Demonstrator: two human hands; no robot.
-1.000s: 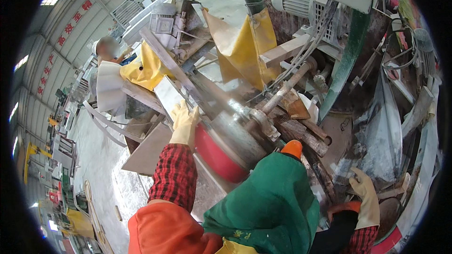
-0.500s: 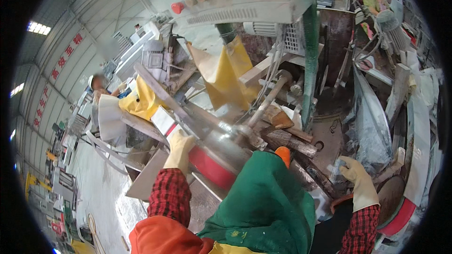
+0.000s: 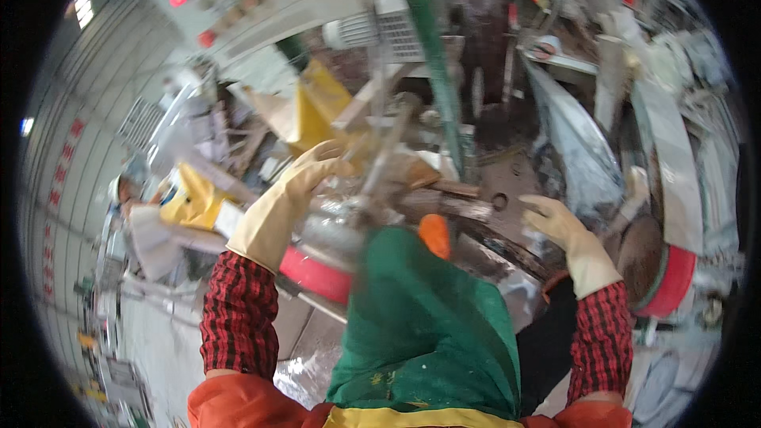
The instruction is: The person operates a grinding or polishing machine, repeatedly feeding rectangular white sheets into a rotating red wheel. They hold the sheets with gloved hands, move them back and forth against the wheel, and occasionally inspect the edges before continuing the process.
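Both the left hand (image 3: 300,182) and the right hand (image 3: 563,230) are gloved in pale material, and red-and-black checked sleeves (image 3: 240,313) are worn on the forearms. The fingers of the left hand are loosely bent and somewhat apart; nothing can be seen gripped by them. It is held over a red-rimmed wheel (image 3: 315,273) and its blurred metal hub (image 3: 329,238), which are set just left of a green apron (image 3: 428,333); whether the hub is touched cannot be told. The right hand is held well apart from that wheel, with its fingers half bent, a gap left at the thumb and nothing seen in its grasp. Near it on the right, a second red-rimmed wheel (image 3: 674,281) is placed, and farther off a grey curved sheet (image 3: 583,135) is stood on edge. Between the hands, wood pieces (image 3: 456,188) are piled. On the far side, a control box (image 3: 277,12) is seen at the left, with a green post (image 3: 432,55) and a yellow sheet (image 3: 317,103) placed nearer.
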